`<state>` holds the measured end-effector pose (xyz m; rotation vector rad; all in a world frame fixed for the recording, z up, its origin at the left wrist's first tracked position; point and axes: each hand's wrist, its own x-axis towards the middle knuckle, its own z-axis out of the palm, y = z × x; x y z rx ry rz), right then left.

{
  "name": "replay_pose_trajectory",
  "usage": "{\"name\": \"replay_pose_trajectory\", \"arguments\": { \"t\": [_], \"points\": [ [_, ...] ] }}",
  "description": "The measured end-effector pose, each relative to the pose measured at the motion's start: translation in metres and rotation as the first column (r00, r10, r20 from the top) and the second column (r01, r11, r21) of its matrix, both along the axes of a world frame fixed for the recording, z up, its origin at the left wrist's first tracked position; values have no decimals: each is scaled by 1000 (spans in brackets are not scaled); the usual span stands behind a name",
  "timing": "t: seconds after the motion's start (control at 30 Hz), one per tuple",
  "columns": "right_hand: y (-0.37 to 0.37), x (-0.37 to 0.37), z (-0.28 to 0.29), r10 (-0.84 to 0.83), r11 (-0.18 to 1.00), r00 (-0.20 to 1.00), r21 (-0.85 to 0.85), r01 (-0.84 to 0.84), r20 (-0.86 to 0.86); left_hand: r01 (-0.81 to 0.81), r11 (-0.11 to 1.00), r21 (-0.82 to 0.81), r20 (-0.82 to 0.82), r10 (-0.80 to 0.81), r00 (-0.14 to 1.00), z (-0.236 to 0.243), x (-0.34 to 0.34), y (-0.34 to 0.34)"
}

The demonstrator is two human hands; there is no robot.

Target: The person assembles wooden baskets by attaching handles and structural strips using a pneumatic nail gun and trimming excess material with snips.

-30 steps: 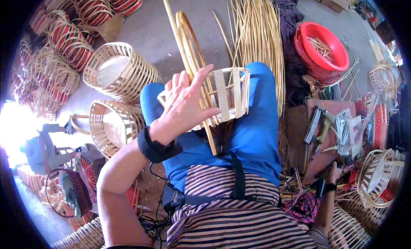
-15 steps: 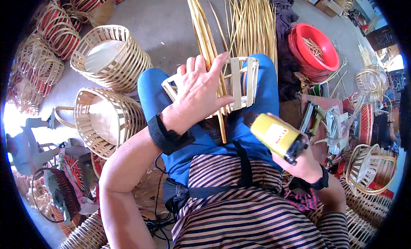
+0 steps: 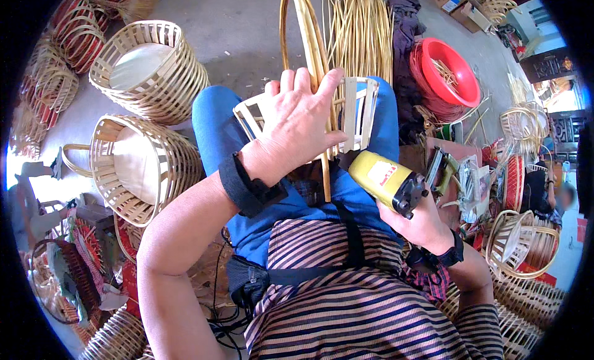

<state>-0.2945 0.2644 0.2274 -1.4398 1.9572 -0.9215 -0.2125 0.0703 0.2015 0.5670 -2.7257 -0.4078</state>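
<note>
In the head view, the left hand, fingers partly spread, lies over the wooden strip and the basket between the knees; whether it grips either I cannot tell. The strip's upper end is cut off. The right hand is wrapped round a yellow-and-black tool, its handle mostly hidden, its dark nose near the basket, contact unclear.

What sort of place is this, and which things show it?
Probably a basket-making workshop: slatted baskets, a bundle of long thin sticks, and a yellow tool in the right hand.
</note>
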Motion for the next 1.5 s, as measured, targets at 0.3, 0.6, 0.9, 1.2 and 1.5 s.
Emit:
{"name": "replay_pose_trajectory", "arguments": {
  "t": [0.3,0.6,0.9,1.2,1.5],
  "points": [
    [-8,-2,7,46,997,997,72,-42,-65,5,999,-50,-89,-9,996,-5,-2,-11],
    [6,4,6,-170,984,979,-31,175,109,15,1000,25,-545,1,838,-6,-25,-37],
    [8,2,4,-178,983,969,-16,183,174,-92,994,52,-563,105,820,-12,-35,-44],
    [4,0,-6,-11,994,1000,-111,10,-2,-131,990,60,-527,143,837,-9,-37,-35],
    [1,0,-7,0,1000,999,-31,1,48,-110,993,33,-543,110,833,-10,-39,-32]
  ]
}}
